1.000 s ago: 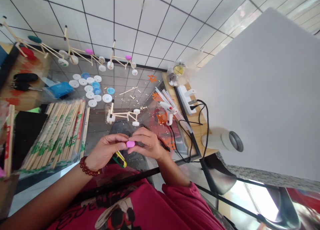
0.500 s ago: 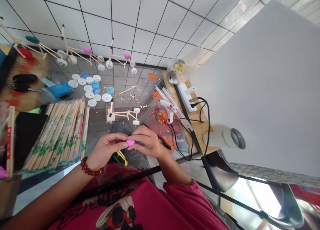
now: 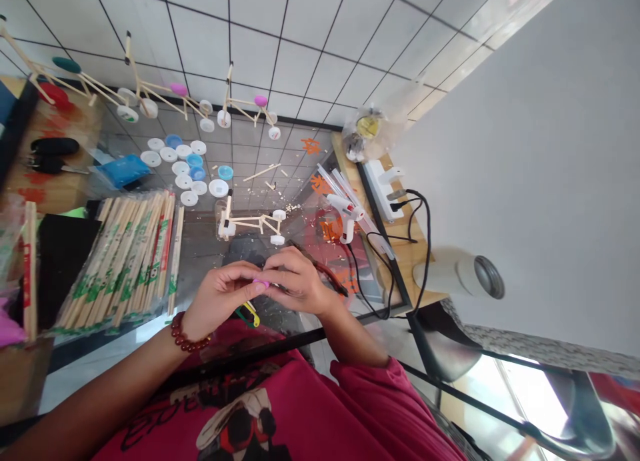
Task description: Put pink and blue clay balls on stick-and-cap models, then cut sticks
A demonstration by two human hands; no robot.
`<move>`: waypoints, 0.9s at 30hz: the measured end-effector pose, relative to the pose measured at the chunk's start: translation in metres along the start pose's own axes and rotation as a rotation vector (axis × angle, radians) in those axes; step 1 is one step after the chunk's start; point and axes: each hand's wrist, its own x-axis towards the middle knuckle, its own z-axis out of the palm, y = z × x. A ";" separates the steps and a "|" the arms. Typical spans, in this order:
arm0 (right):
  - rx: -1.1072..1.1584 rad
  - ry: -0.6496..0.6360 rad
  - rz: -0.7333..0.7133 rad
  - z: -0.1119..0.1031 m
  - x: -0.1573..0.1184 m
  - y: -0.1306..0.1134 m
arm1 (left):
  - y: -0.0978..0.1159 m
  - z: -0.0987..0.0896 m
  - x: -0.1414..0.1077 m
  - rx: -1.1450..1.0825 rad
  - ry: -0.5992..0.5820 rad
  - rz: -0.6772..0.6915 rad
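Right of a large bundle of wooden chopsticks in green-printed plastic (image 3: 125, 264) stands a frame of thin wooden sticks with white round caps (image 3: 249, 224). Below it, the person's left hand (image 3: 220, 297) and right hand (image 3: 297, 281) are close together, pinching a small pink oval piece (image 3: 261, 283).

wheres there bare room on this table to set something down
The dark glass patch between the chopstick packs and the stick model has room, and so does the wood strip below the power strip, inside the black cables. It's crowded around the bottle caps and the glue gun.
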 end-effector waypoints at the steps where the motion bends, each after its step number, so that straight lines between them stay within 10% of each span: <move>1: 0.000 0.008 -0.003 -0.001 0.000 0.000 | 0.000 0.000 0.000 -0.007 -0.001 -0.003; 27: -0.106 -0.016 -0.049 0.001 -0.004 0.000 | -0.008 0.003 -0.002 -0.037 0.047 -0.049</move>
